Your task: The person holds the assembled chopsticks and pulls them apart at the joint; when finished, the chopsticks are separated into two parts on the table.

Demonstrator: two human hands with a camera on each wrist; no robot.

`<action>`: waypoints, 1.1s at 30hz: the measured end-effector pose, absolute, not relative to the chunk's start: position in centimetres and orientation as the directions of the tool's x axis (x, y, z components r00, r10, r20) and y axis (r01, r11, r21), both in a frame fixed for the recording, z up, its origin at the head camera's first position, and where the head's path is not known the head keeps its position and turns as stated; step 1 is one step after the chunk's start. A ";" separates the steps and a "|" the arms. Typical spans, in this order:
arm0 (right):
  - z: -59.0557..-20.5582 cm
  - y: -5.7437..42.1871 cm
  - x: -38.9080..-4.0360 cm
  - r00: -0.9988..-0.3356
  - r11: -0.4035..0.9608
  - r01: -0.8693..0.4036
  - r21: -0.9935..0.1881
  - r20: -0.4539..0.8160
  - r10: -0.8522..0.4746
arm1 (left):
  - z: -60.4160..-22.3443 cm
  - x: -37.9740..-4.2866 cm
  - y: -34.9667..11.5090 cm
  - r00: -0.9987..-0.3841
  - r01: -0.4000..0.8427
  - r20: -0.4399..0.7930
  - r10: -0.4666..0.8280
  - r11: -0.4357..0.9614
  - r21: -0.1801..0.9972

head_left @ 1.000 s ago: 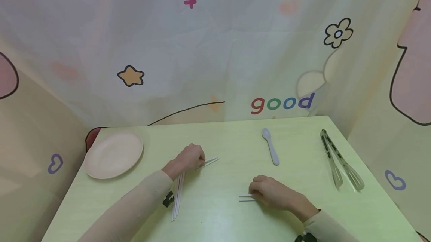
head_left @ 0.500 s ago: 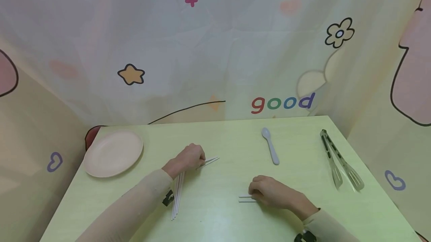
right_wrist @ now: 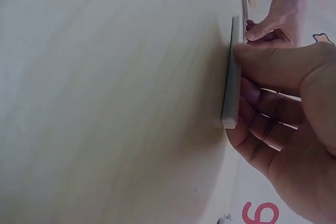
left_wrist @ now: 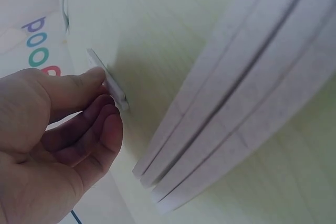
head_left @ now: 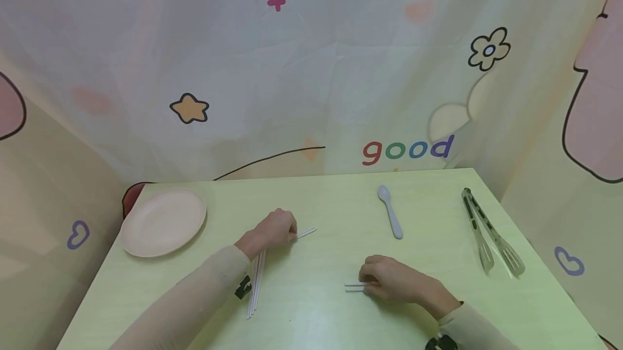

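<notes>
In the head view my left hand (head_left: pixel 272 228) pinches short thin white sticks (head_left: pixel 306 233) lying at the table's middle, their tips pointing right. The left wrist view shows thumb and fingertips on the short sticks (left_wrist: pixel 110 80), with the other fingers curled. Longer white sticks (head_left: pixel 256 288), several side by side, lie below the left wrist; they loom large in the left wrist view. Farther right, my right hand (head_left: pixel 389 278) pinches two parallel white sticks (head_left: pixel 354 287) whose ends point left. In the right wrist view the thumb presses a flat-sided white stick (right_wrist: pixel 231 93) low over the tabletop.
A pale round plate (head_left: pixel 164 224) lies at the table's back left. Behind the right hand lies a grey spoon (head_left: pixel 391 212). Metal tongs (head_left: pixel 491 233) with slotted ends rest at the right. Printed fabric (head_left: pixel 311 68) hangs behind the pale table (head_left: pixel 311 312).
The tips of the sticks in the left hand have drawn together from a slight spread. Both hands stay nearly where they were, and the other things have not moved.
</notes>
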State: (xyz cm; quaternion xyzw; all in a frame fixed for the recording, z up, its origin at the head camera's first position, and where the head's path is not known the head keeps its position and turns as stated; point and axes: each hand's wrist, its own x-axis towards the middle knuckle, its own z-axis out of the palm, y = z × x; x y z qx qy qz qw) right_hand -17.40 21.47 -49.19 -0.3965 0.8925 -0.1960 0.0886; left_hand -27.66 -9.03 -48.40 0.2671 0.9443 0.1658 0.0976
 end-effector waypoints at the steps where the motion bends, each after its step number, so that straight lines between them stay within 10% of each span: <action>1: -49.2 21.5 -17.4 -0.670 0.610 -0.672 -0.419 -0.004 -0.742 | -48.4 -27.6 -9.0 -0.838 0.473 -0.096 0.538 0.802 0.364; 33: -48.6 21.6 -17.4 -0.645 0.588 -0.727 -0.355 0.058 -0.762 | -47.0 -27.6 -8.6 -0.829 0.500 -0.076 0.554 0.795 0.344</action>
